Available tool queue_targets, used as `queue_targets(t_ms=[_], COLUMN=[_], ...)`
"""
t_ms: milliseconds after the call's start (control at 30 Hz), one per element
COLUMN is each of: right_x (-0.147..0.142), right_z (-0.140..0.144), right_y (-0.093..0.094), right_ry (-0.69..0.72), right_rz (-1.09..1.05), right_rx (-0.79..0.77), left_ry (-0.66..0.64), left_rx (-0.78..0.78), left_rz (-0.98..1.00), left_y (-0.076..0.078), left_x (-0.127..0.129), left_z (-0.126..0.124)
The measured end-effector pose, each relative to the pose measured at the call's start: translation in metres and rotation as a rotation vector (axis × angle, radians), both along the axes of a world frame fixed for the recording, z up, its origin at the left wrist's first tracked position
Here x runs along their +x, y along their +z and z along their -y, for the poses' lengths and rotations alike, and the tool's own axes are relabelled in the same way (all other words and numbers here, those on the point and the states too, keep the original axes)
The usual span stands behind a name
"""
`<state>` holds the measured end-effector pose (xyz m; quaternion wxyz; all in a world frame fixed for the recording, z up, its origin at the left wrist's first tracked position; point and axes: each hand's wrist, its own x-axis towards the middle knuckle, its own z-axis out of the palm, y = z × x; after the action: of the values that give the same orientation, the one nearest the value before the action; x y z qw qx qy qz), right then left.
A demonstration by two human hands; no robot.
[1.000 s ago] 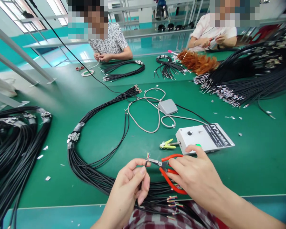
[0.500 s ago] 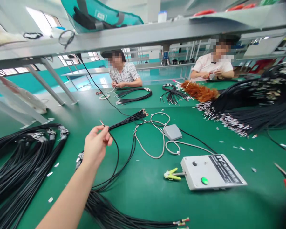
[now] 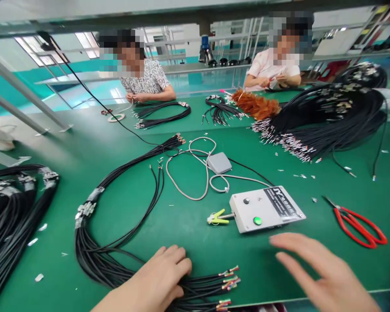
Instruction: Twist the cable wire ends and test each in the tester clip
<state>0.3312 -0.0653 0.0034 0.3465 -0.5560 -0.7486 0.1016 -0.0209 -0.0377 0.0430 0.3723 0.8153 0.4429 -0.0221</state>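
Note:
My left hand (image 3: 164, 275) rests on the near end of a bundle of black cables (image 3: 94, 255), its fingers curled down over them. Its fingertips are partly hidden, so how many cables are in its grasp does not show. Bare coloured wire ends (image 3: 230, 284) stick out to the right of this hand. My right hand (image 3: 321, 271) is open above the table's near edge, thumb and fingers apart, holding nothing. Just beyond it sits a grey control box (image 3: 263, 210) with a green button and a yellow-green clip (image 3: 219, 217) on its rod.
Red-handled scissors (image 3: 357, 225) lie at the right. A grey pedal (image 3: 219, 163) with a looped cord is behind the box. More black cables pile up at left (image 3: 22, 216) and far right (image 3: 331, 117). Two people sit across the table, beneath an overhead shelf (image 3: 169, 13).
My left hand has let go of the single raised cable and come down onto the bundle near me. My right hand has entered from the lower right. The view has tilted down.

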Motion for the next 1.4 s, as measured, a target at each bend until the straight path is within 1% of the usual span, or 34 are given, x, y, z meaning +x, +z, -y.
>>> queue_targets(t_ms=[33, 67, 133, 167, 200, 267, 333, 367, 400, 500, 533, 567, 600, 667, 700, 767, 833, 900, 1067, 1167, 1300, 1400], right_x=[-0.022, -0.042, -0.074, -0.084, -0.090, -0.094, -0.095, -0.095, -0.097, -0.103, -0.104, -0.104, -0.104, -0.101, -0.100, -0.099, -0.102, -0.107, -0.120, -0.124, -0.128, -0.129], right_z=[0.000, -0.001, -0.006, -0.008, -0.009, -0.009, -0.005, -0.003, -0.001, 0.004, 0.004, 0.003, 0.002, -0.003, -0.006, -0.012, -0.016, -0.019, -0.020, -0.021, -0.022, -0.024], right_y=[0.001, 0.002, -0.001, -0.003, -0.006, -0.012, -0.016, -0.017, -0.017, -0.015, -0.013, -0.010, -0.007, 0.001, 0.005, 0.011, 0.014, 0.014, 0.008, 0.008, 0.012, 0.014], right_ry=[0.154, 0.268, 0.360, 0.356, 0.334, 0.266, 0.236, 0.257, 0.307, 0.564, 0.593, 0.564, 0.487, 0.272, 0.192, 0.123, 0.112, 0.112, 0.107, 0.121, 0.099, 0.088], right_rz=[0.024, 0.014, -0.034, -0.075, -0.117, -0.197, -0.232, -0.221, -0.193, -0.117, -0.128, -0.165, -0.225, -0.396, -0.506, -0.748, -0.949, -1.079, -1.239, -1.314, -1.445, -1.496], right_rx=[-0.063, -0.107, -0.232, -0.302, -0.373, -0.497, -0.557, -0.563, -0.563, -0.609, -0.633, -0.652, -0.661, -0.676, -0.697, -0.752, -0.785, -0.783, -0.729, -0.729, -0.769, -0.797], left_ry=[-0.024, -0.034, -0.049, -0.039, -0.010, 0.089, 0.195, 0.236, 0.259, 0.262, 0.252, 0.238, 0.227, 0.207, 0.204, 0.222, 0.262, 0.309, 0.395, 0.419, 0.418, 0.413], left_rx=[0.037, 0.066, 0.072, 0.056, 0.038, 0.022, 0.044, 0.065, 0.082, 0.109, 0.115, 0.120, 0.132, 0.152, 0.159, 0.161, 0.124, 0.059, -0.074, -0.075, -0.048, -0.054], left_rz=[-0.087, -0.134, -0.131, -0.108, -0.081, -0.038, 0.013, 0.058, 0.114, 0.283, 0.328, 0.363, 0.393, 0.433, 0.446, 0.469, 0.499, 0.530, 0.552, 0.564, 0.562, 0.568], left_y=[0.002, 0.004, 0.009, 0.012, 0.015, 0.022, 0.028, 0.029, 0.030, 0.027, 0.024, 0.022, 0.019, 0.012, 0.009, 0.003, -0.001, -0.004, -0.005, -0.003, -0.003, -0.003], left_x=[-0.002, -0.004, -0.012, -0.017, -0.021, -0.026, -0.024, -0.020, -0.013, 0.016, 0.025, 0.034, 0.042, 0.052, 0.054, 0.057, 0.057, 0.057, 0.059, 0.060, 0.060, 0.060], left_z=[0.005, 0.006, 0.004, 0.003, 0.001, 0.000, 0.000, 0.000, -0.001, -0.005, -0.006, -0.007, -0.009, -0.010, -0.011, -0.012, -0.012, -0.011, -0.007, -0.006, -0.006, -0.006])
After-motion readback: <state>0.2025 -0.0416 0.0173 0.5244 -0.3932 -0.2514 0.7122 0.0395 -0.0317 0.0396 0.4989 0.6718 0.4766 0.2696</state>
